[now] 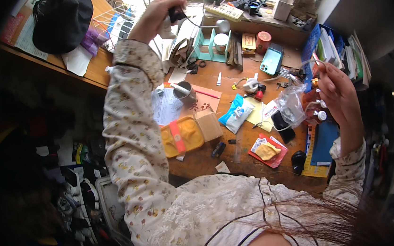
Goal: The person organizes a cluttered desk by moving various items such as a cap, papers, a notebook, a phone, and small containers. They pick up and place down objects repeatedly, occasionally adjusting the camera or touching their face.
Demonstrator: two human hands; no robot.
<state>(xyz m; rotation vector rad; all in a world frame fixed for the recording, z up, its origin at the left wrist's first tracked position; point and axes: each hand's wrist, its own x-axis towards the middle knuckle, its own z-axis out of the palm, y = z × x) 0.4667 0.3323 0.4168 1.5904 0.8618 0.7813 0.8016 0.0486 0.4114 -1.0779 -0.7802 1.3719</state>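
My left hand (pixel 158 17) is raised at the back left of the desk, closed around a small black object (pixel 176 15). A crumpled white piece (pixel 166 29) also shows beneath its fingers. From near this hand a thin cord (pixel 196 24) curves to a white disc-shaped end (pixel 223 26). On the right, my right hand (pixel 338 91) pinches a pale cable (pixel 310 61) between thumb and fingers, above the blue file rack's front. Just left of it lies a clear plastic bag (pixel 290 104), with a dark phone-like object (pixel 282 127) partly beneath it.
The wooden desk (pixel 194 166) holds a yellow egg-shaped-cavity case (pixel 184 136), a grey mug (pixel 184 93), a blue-and-white packet (pixel 236 114) and a light-blue phone (pixel 271 60). A power strip (pixel 224 11) lies on the windowsill. A blue file rack (pixel 306 46) stands right.
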